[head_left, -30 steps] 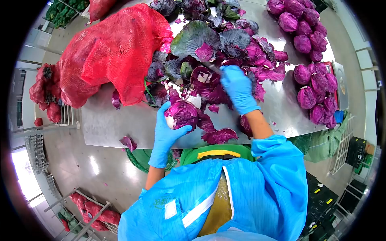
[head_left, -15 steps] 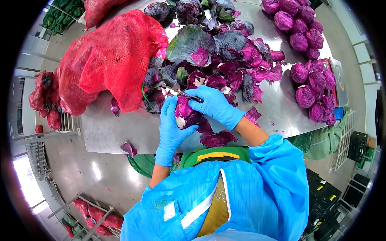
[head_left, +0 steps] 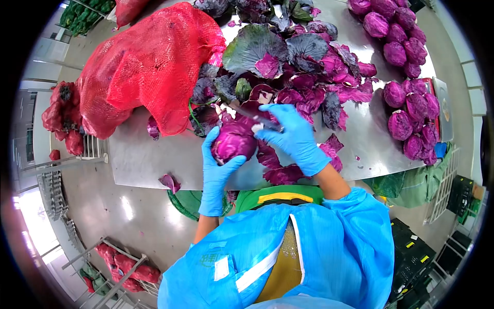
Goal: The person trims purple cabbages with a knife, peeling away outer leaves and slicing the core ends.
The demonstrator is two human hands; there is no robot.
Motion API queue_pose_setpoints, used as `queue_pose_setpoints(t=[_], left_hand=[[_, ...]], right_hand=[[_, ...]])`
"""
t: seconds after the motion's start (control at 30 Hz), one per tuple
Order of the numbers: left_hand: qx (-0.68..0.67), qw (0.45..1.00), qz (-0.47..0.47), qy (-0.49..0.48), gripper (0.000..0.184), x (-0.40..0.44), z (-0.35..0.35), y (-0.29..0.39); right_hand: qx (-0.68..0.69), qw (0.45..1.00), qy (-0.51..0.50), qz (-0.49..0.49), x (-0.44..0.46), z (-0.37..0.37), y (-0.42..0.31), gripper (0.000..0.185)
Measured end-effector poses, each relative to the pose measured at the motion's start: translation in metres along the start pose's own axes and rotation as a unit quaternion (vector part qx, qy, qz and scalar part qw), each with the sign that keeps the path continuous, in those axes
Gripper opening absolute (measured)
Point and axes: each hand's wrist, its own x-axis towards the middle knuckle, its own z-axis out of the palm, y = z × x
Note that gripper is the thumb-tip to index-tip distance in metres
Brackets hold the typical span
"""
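My left hand (head_left: 218, 165), in a blue glove, is closed around a red cabbage (head_left: 235, 142) above the near part of the metal table. The cabbage shows a smooth purple side. My right hand (head_left: 296, 136), also gloved, grips a knife (head_left: 262, 121) just right of the cabbage; its blade is smeared by motion and points up and left. Beyond both hands lies a heap of loose cabbage leaves (head_left: 309, 100), purple and dark green. Several torn leaves (head_left: 283, 172) lie beside my right wrist.
A large red mesh sack (head_left: 149, 72) takes up the left of the metal table (head_left: 139, 165). Several peeled cabbages (head_left: 406, 116) are piled along the right edge, beside a scale-like metal plate (head_left: 443, 110). Black crates (head_left: 411, 252) stand on the floor at the right.
The cabbage has turned in my left hand, with its smooth side now showing. My right hand with the knife has drawn away to the right. The whole view has shifted slightly.
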Motion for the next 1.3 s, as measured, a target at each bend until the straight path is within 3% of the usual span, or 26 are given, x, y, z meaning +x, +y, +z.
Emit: queue_pose_setpoints(t=[0.03,0.07,0.1,0.13,0.2,0.3,0.4,0.43,0.53,0.6,0.7,0.73,0.8,0.87,0.93,0.97,1.03,1.1,1.13,1.2,1.23,1.3], left_hand=[[-0.024,1.0,0.004,-0.004,0.102,-0.002,0.009,0.006],[-0.048,0.999,0.009,-0.009,0.107,-0.004,0.016,0.012],[0.06,0.997,0.052,-0.015,0.12,-0.003,0.016,0.01],[0.066,0.996,0.043,-0.031,0.126,-0.006,0.016,0.012],[0.14,0.982,0.091,-0.09,0.125,-0.003,0.001,0.001],[-0.054,0.991,0.015,-0.121,0.123,-0.003,0.002,-0.003],[-0.008,0.988,0.101,-0.119,0.124,0.001,0.002,-0.023],[-0.045,0.988,0.097,-0.113,0.118,0.001,0.002,-0.03],[-0.147,0.984,0.044,-0.096,0.118,-0.002,0.006,-0.02],[-0.263,0.958,-0.058,-0.104,0.122,-0.009,0.006,-0.013],[-0.418,0.899,-0.107,-0.077,0.123,-0.023,0.004,0.0],[-0.457,0.878,-0.119,-0.08,0.122,-0.026,0.002,0.004],[-0.529,0.832,-0.144,-0.087,0.12,-0.028,-0.002,0.01],[-0.425,0.896,-0.122,-0.039,0.115,-0.019,-0.006,0.015],[-0.293,0.953,-0.084,-0.01,0.112,-0.004,0.0,0.015],[-0.198,0.979,-0.052,0.003,0.113,-0.002,0.005,0.014],[-0.007,1.0,0.013,0.026,0.115,0.0,0.017,0.01],[0.213,0.977,0.026,0.014,0.12,0.003,0.024,0.019],[0.238,0.971,0.021,0.0,0.12,0.004,0.025,0.024],[0.291,0.956,0.012,-0.025,0.12,0.008,0.026,0.028],[0.321,0.945,0.054,-0.022,0.12,0.011,0.023,0.017],[0.272,0.961,0.024,-0.044,0.121,0.013,0.021,0.019]], right_hand=[[0.063,0.994,-0.077,0.051,0.001,-0.003,-0.019,0.065],[0.115,0.985,-0.103,0.075,0.003,0.004,-0.026,0.061],[0.159,0.972,-0.142,0.094,0.003,0.016,-0.018,0.057],[0.203,0.956,-0.18,0.113,0.003,0.029,-0.003,0.053],[0.249,0.952,-0.161,0.077,0.002,0.03,0.005,0.048],[0.21,0.962,-0.17,0.045,0.001,0.02,0.006,0.046],[0.271,0.959,-0.082,0.006,-0.005,0.036,0.032,0.041],[0.2,0.978,-0.046,-0.029,-0.004,0.04,0.041,0.033],[0.106,0.994,-0.004,0.009,-0.006,0.051,0.064,0.027],[0.161,0.985,0.025,0.056,0.001,0.053,0.068,0.021],[0.048,0.991,0.121,0.012,0.009,0.038,0.085,0.018],[-0.029,0.994,0.102,0.004,0.006,0.029,0.099,0.036],[-0.095,0.983,0.144,0.055,0.01,-0.001,0.059,0.057],[-0.128,0.973,0.163,0.098,0.001,-0.022,0.027,0.063],[0.012,0.986,0.164,0.026,-0.02,-0.027,0.024,0.05],[0.18,0.969,0.12,0.118,-0.035,-0.025,0.014,0.037],[0.352,0.887,-0.041,0.294,-0.065,-0.038,-0.006,0.022],[0.382,0.856,-0.084,0.339,-0.104,-0.022,-0.003,0.026],[0.402,0.841,-0.092,0.349,-0.118,-0.014,-0.001,0.027],[0.372,0.872,-0.068,0.311,-0.118,-0.01,-0.003,0.028],[0.357,0.887,-0.055,0.289,-0.116,-0.007,-0.004,0.029],[0.224,0.963,-0.019,0.148,-0.101,0.004,-0.001,0.028]])
